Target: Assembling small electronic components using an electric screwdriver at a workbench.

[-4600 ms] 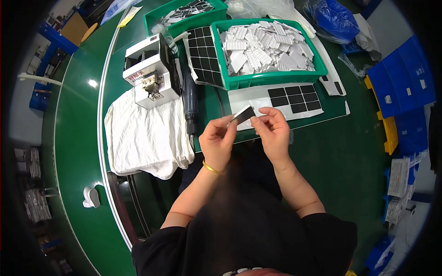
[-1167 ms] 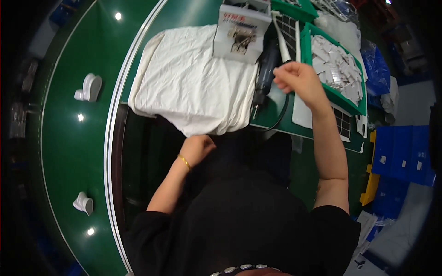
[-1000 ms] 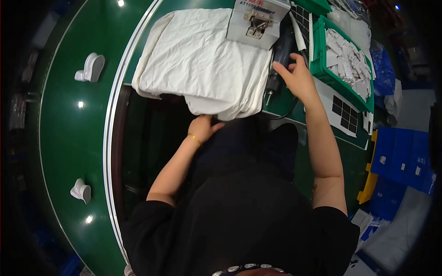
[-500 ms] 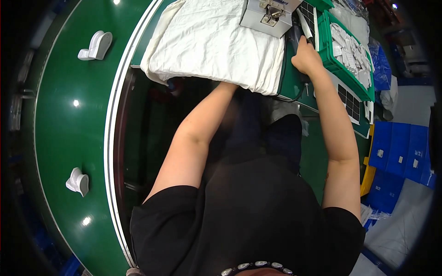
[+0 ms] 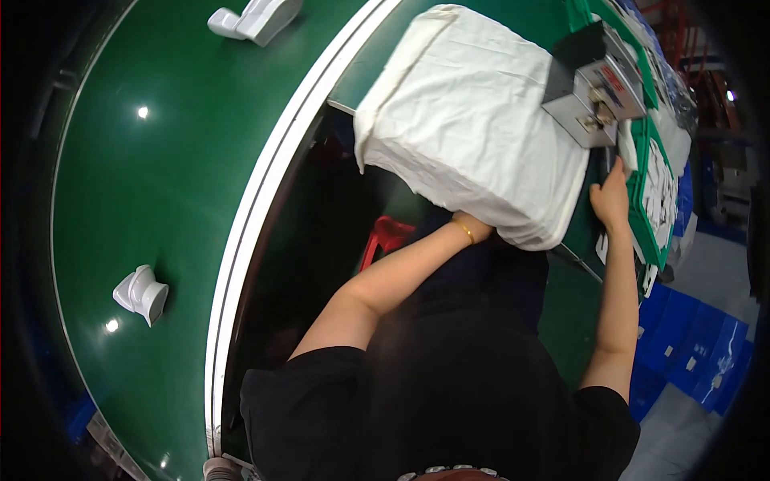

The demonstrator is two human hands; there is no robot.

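We look down at a white cloth (image 5: 473, 112) lying at the edge of a green table, above centre in our view, its near side hanging over the edge. The left hand (image 5: 484, 229) is at that hanging side; its fingers are hidden, so we cannot tell whether they grasp anything. The right hand (image 5: 611, 204) reaches up beside a boxy grey machine (image 5: 597, 92); we cannot tell how far its fingers are curled, or whether they hold the dark shape (image 5: 608, 159) below the machine. The machine overlaps the cloth's right side as we see it. If it rests on the fabric, we judge that a tug by the left hand could drag or tip it. The right forearm runs close to a green bin (image 5: 639, 215) of white pieces, and a sideways knock could spill some. For writing, we find red lettering on the machine's face, blurred, and small pale labels (image 5: 690, 364) on blue bins (image 5: 654, 313) at lower right, too small for us to read
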